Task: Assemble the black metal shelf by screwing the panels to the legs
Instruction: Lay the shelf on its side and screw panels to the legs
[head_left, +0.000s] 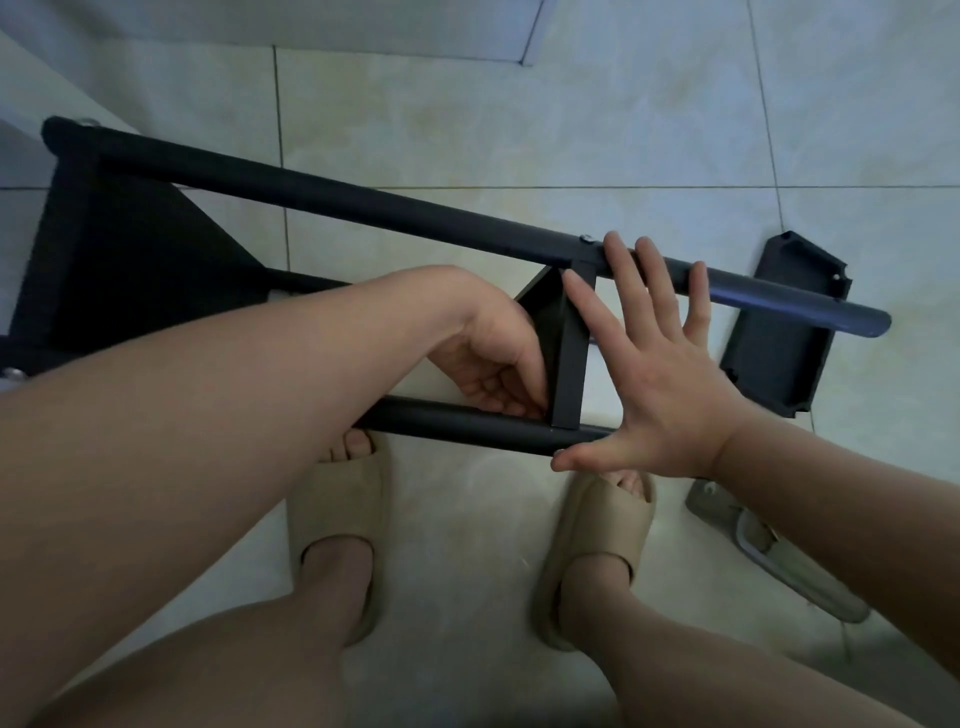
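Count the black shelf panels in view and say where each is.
3. Left panel at the frame's far end; middle panel at picture centre; loose panel on the floor at right. The arms may hide more.

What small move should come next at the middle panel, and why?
Probably tighten the joint where the middle panel meets the near leg: the left hand curls its fingers right there, though what they hold is hidden, while the open right hand steadies the far leg.

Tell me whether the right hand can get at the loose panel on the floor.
Probably yes: the right hand is open and empty, and the loose panel lies beside it; only the far leg crosses its upper end.
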